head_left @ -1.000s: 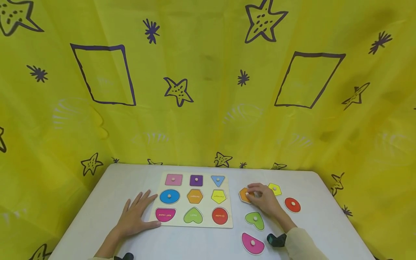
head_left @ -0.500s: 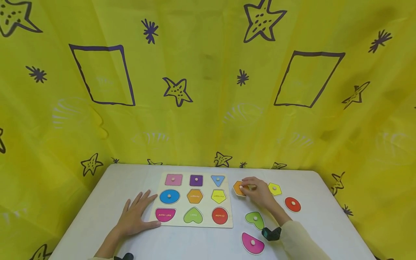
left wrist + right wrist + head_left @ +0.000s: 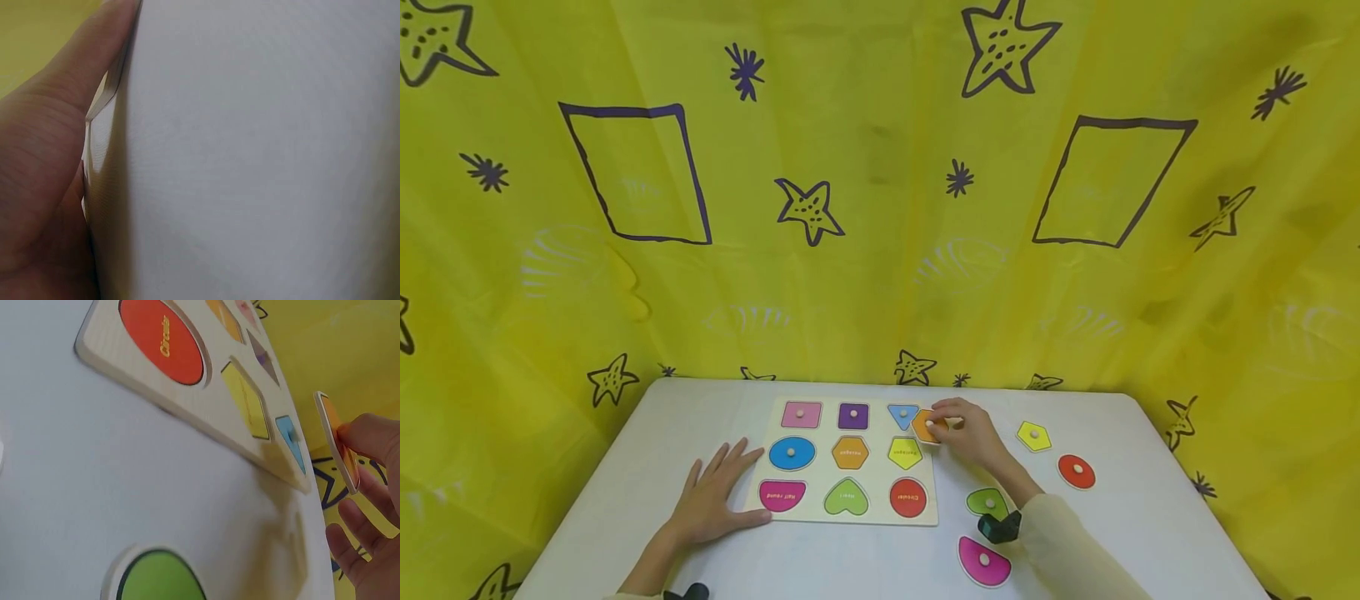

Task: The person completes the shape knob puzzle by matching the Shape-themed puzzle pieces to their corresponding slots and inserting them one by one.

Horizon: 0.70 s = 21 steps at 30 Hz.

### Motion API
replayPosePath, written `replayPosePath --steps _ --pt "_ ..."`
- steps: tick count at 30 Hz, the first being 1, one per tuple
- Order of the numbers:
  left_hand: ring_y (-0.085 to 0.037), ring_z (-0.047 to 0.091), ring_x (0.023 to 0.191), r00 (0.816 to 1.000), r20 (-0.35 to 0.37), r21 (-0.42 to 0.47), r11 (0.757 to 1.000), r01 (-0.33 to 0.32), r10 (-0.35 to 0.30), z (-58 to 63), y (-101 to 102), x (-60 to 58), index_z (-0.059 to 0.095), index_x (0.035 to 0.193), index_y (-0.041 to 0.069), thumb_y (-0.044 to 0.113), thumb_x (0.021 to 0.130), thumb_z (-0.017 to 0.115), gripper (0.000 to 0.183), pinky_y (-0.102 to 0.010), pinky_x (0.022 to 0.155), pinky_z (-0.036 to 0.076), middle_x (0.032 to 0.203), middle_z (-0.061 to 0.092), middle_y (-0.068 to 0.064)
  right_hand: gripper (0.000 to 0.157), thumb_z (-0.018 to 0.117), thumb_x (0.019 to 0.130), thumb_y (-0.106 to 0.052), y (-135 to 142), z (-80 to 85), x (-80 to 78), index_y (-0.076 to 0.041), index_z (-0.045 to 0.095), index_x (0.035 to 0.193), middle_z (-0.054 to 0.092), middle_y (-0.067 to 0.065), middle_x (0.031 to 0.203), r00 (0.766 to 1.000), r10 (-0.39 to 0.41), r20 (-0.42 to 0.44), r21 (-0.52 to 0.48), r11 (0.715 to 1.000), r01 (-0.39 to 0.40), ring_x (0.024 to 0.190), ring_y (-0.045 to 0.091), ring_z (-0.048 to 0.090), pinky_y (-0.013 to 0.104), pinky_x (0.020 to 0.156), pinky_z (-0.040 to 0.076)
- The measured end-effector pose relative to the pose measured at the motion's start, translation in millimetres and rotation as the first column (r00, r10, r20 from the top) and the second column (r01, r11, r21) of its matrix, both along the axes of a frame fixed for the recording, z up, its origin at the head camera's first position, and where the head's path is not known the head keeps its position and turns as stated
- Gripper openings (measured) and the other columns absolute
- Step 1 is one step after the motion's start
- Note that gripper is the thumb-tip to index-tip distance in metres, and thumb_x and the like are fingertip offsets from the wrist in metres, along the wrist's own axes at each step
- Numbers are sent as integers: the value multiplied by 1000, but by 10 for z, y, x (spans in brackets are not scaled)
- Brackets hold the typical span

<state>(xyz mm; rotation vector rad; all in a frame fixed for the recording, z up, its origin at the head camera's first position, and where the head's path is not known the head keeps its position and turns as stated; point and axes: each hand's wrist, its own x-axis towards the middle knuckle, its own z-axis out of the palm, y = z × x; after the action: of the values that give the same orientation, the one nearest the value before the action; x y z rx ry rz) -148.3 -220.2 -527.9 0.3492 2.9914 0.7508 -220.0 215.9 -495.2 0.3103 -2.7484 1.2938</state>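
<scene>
Our right hand (image 3: 972,433) pinches orange wooden hexagon (image 3: 922,432), its 9 o'clock | left hand (image 3: 715,497) spread, pale wooden board (image 3: 878,507)'s 9 o'clock edge | green wooden heart (image 3: 978,501), right hand's 6 o'clock, part-hidden by black wrist camera (image 3: 999,527)

A star-printed yellow cloth (image 3: 880,283) hangs behind the white table (image 3: 1138,475).

Fingers (image 3: 367,435) pinch an orange piece (image 3: 332,419) near the board (image 3: 212,409).

Cream sleeves (image 3: 1071,542); black wrist devices (image 3: 999,527), right one dark-green-faced.
</scene>
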Motion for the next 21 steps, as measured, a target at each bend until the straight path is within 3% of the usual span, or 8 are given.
replayPosePath --steps 11,17,21 --pt "-51 21 148 995 -95 54 998 25 -20 -131 -30 -12 50 150 20 73 67 79 102 -79 113 3 159 38 -24 10 80 91 -16 -344 37 -70 -15 82 101 69 2 121 998 55 14 -30 998 -55 119 27 59 44 91 57" --pt "-50 18 151 1000 -25 45 999 7 -5 -16 -7 5 51 152 18 69 68 82 103 -77 115 0 162 36 -21 7 80 91 -13 -475 63 -95 -13 82 98 68 3 120 997 81 8 -42 996 -80 118 27 60 44 90 57" --pt "-48 17 152 1000 1 9 1000 2 -2 -2 -20 -3 48 154 20 70 70 81 103 -76 116 0 163 34 -19 8 80 91 -13 -553 69 -106 -13 82 98 68 2 119 996 93 8 -55 994 -92 116 26 60 41 88 56"
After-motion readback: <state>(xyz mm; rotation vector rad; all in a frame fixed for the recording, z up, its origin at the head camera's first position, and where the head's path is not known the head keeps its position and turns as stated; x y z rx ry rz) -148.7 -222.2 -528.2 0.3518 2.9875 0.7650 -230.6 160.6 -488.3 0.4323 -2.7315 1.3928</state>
